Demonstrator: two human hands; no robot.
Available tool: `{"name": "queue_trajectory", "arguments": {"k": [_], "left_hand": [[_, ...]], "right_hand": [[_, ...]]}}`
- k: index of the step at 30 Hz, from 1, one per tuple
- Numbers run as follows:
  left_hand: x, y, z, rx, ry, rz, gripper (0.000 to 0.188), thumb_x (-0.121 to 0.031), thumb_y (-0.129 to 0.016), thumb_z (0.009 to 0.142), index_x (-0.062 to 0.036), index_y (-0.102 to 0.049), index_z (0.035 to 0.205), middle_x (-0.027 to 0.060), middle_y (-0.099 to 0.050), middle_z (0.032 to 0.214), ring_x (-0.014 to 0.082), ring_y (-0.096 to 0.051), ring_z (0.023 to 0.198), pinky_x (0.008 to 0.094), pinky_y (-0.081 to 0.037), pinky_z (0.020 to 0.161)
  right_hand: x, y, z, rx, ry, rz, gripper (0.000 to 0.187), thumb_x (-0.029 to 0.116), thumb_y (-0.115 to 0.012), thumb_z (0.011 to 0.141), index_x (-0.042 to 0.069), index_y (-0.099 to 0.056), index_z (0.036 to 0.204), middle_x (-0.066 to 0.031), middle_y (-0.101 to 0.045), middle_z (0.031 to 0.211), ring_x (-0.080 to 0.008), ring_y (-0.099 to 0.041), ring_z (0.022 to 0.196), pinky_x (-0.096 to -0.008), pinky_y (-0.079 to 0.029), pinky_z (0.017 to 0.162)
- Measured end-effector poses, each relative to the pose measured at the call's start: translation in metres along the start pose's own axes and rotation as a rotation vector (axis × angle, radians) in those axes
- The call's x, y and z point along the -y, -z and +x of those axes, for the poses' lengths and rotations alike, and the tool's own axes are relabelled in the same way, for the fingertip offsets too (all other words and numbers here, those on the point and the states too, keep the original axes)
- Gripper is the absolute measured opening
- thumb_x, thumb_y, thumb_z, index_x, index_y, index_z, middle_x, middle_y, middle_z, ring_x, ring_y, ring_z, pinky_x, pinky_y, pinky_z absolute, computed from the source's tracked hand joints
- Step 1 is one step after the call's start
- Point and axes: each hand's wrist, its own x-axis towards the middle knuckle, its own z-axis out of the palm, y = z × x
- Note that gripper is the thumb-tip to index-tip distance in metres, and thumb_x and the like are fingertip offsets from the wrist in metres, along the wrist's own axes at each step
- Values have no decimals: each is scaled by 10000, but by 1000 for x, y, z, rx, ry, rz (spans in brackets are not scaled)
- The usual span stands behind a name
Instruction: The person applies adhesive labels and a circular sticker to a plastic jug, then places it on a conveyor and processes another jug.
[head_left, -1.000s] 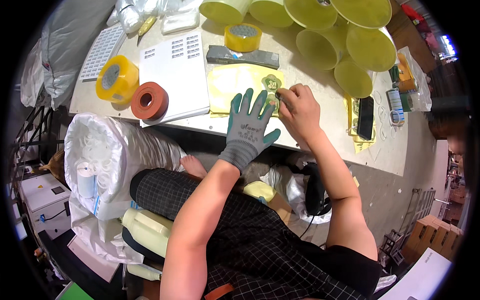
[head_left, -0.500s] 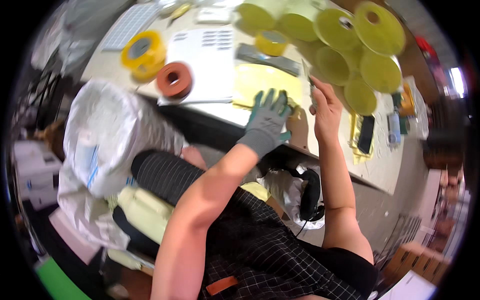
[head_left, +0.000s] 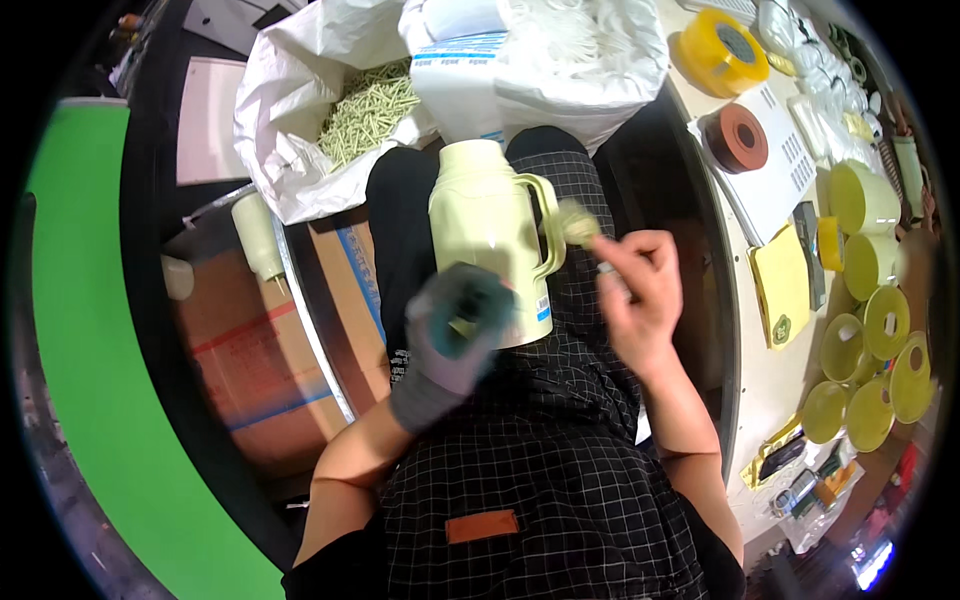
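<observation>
A pale yellow-green vacuum jug point(head_left: 482, 215) with a side handle lies across my lap, its neck pointing away from me. My left hand point(head_left: 458, 330), in a grey and green glove, is curled beside the jug's lower left side; motion smears its fingers. Bare, my right hand point(head_left: 645, 295) is just right of the handle. At its index fingertip is a small round yellowish piece point(head_left: 578, 222), sticker-like but blurred. On the bench to the right, yellow sheets point(head_left: 780, 285) carry a round green-gold sticker point(head_left: 783, 328).
Ahead, white sacks point(head_left: 290, 100) hold pale green sticks point(head_left: 370, 112) and clear plastic pieces. Along the right bench point(head_left: 725, 225) are tape rolls point(head_left: 722, 52), papers, and yellow-green rings and cups point(head_left: 842, 348). A green strip point(head_left: 90, 330) runs along the left, beside cardboard boxes point(head_left: 255, 350).
My view has turned left from the bench to my lap. Both hands have left the yellow sheets and are now by the jug, the right with a small round piece at its fingertip.
</observation>
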Motion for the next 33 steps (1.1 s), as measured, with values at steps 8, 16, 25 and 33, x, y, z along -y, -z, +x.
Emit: {"name": "queue_trajectory", "arguments": {"k": [8, 16, 25, 33], "left_hand": [[40, 53, 1, -146, 630, -670, 333, -295, -649, 1057, 1, -693, 1204, 43, -740, 930, 66, -601, 690, 216, -487, 599], [70, 58, -3, -437, 439, -548, 63, -34, -774, 908, -9, -753, 960, 8, -708, 815, 44, -606, 656, 219, -491, 584], [60, 58, 9, -102, 310, -395, 118, -94, -821, 898, -9, -754, 946, 10, -722, 826, 52, -642, 721, 237, -524, 641], [72, 52, 15, -154, 564, -538, 197, -144, -866, 883, 6, -751, 941, 19, -733, 801, 36, -635, 686, 209, -517, 612]], "right_hand": [[36, -63, 22, 211, 651, -391, 558, 117, -795, 635, 186, -815, 1188, 4, -628, 990, -186, -579, 842, -281, -535, 650], [30, -53, 13, 241, 388, -440, 465, 51, -813, 738, 72, -762, 1200, -61, -665, 1072, -235, -639, 921, -327, -555, 736], [48, -89, 33, 257, -633, 741, 598, 19, -818, 884, -7, -546, 1415, -49, -719, 1010, -102, -656, 900, -247, -537, 818], [14, -100, 18, -38, -479, 316, 446, -42, -764, 888, 5, -583, 1294, -7, -665, 933, -58, -618, 842, -221, -521, 800]]}}
